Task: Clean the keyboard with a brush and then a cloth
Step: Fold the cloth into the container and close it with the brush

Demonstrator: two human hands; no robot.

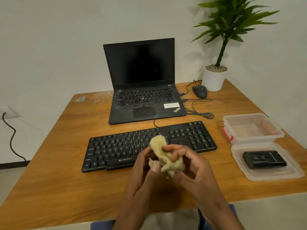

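Right up close, both hands meet over the near edge of the wooden worktop (49, 171), and between them sits a crumpled yellowish cloth (163, 155). The left hand (141, 173) curls its fingers under the lower bunch of the fabric, fingertips pressed into it. The right hand (191, 165) wraps from the other side, fingers (172, 151) hooked across the middle of the cloth, so both hands are grasping it, held up above the worktop and in front of the keyboard's right half.

Just beyond the hands lies the black keyboard (119, 146), flat on the worktop and angled slightly, its brand lettering readable along the front edge. The top of the cloth overlaps the view of the keys near the middle; whether it touches them I cannot tell.

Off to the right, a clear plastic lid (282, 173) rests on the worktop with a black boxy item (264, 159) on it, and just behind it stands a clear plastic container (252, 128) with a red clasp.

Farther back, an open black laptop (142, 83) with a dark screen, cables running from its right side. Beside that, a black mouse (199, 91), and at the far corner a white pot holding a green plant (221, 47) against the wall.
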